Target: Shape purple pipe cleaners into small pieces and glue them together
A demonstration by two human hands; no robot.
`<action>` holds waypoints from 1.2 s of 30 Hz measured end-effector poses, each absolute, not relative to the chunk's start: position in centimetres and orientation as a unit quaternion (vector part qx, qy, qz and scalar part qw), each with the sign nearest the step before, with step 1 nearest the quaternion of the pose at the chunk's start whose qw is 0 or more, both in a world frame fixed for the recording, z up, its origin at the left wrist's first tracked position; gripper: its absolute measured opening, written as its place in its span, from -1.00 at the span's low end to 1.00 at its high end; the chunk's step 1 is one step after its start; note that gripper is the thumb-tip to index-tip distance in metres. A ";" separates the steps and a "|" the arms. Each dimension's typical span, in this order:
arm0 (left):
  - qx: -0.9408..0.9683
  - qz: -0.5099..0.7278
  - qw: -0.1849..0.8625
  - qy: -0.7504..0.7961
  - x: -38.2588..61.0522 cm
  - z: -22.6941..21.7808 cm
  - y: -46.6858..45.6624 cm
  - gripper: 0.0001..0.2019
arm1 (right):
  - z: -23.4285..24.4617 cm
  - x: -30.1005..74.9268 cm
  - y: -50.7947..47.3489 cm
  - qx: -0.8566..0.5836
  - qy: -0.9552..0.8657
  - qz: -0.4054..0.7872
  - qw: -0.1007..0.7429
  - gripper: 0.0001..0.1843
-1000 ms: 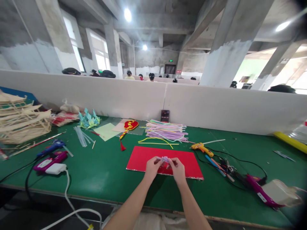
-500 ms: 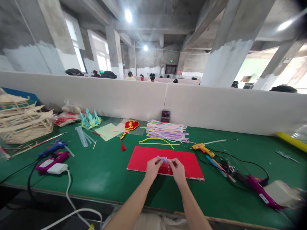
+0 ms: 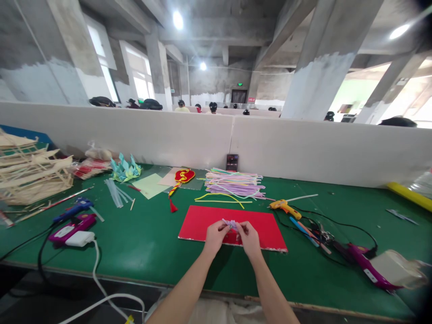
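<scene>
Between my two hands is a lilac pipe cleaner (image 3: 231, 223), bent or twisted into a short bunch; its exact shape is too small to make out. My left hand (image 3: 216, 234) pinches its left end between thumb and fingers. On the other end, the fingertips of my right hand (image 3: 249, 236) are closed. Both hands are over the near part of a red board (image 3: 199, 220) lying on the green table. Just beyond the board lie yellow pipe cleaners (image 3: 222, 201), and behind them a pile of pastel pipe cleaners (image 3: 234, 184).
At right are a yellow glue gun (image 3: 286, 209), its black cord and a purple power strip (image 3: 371, 269). A blue glue gun (image 3: 74, 209) and another power strip lie left. A red tasselled ornament (image 3: 184, 176), pale paper (image 3: 148, 186) and wooden models (image 3: 33, 180) sit farther back, before a white partition (image 3: 168, 135).
The view has shifted very slightly. Both hands keep their hold on the lilac pipe cleaner in nearly the same place, with only a slight movement of the fingers.
</scene>
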State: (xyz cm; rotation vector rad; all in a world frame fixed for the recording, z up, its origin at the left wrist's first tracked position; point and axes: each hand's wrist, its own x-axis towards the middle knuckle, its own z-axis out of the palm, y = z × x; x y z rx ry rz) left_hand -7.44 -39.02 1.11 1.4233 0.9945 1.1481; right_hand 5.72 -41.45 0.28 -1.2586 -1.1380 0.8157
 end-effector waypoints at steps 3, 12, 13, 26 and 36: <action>0.590 0.478 0.498 0.418 -7.5 1.2 -39.0 -0.79 | 0.4 5.7 -41.5 -0.535 -0.496 0.350 0.587 -0.59; 0.561 0.501 0.485 0.446 -7.5 1.1 -38.7 -0.79 | -0.2 5.5 -41.3 -0.521 -0.496 0.375 0.585 -0.61; 0.557 0.505 0.484 0.448 -7.6 1.1 -38.6 -0.78 | -0.4 5.4 -41.2 -0.520 -0.494 0.379 0.585 -0.60; 0.585 0.498 0.470 0.435 -7.3 1.0 -39.0 -0.85 | -0.3 5.8 -41.2 -0.517 -0.503 0.348 0.599 -0.71; 0.726 0.492 0.190 0.442 -9.0 1.8 -38.8 -0.61 | -0.5 6.4 -41.1 -0.575 -0.481 0.277 0.601 -0.67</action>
